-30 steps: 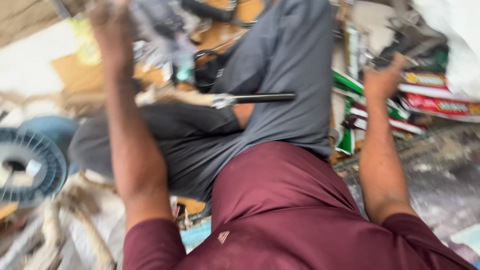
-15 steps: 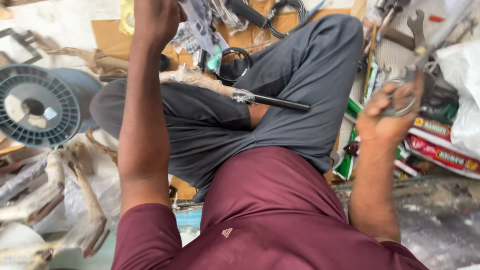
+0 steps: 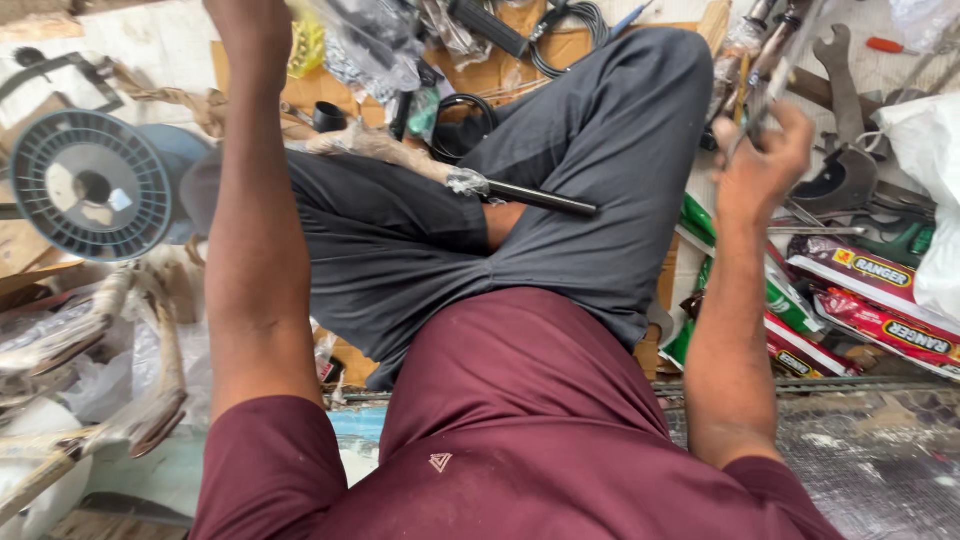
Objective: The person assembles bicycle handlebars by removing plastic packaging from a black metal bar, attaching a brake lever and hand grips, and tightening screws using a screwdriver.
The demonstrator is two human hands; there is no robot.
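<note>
Right hand (image 3: 760, 165) at 2 o'clock, fingers clamped on thin metal tools (image 3: 765, 75). Left hand (image 3: 245, 25) at 11 o'clock, mostly out of frame, grip not readable. Black rod (image 3: 540, 198) with wrapped end lying across grey-trousered lap at centre, between both arms. Grey spool (image 3: 90, 185) at 9 o'clock. Wrench (image 3: 838, 55) and red packets (image 3: 880, 300) at 3 o'clock, crowding right hand.

Maroon shirt (image 3: 520, 440) is filling the lower frame; dark grey trousers (image 3: 560, 190) are showing at centre; a blue-grey ribbed spool (image 3: 90, 185) is sitting left; red-and-green packets (image 3: 860, 300) are lying right.
</note>
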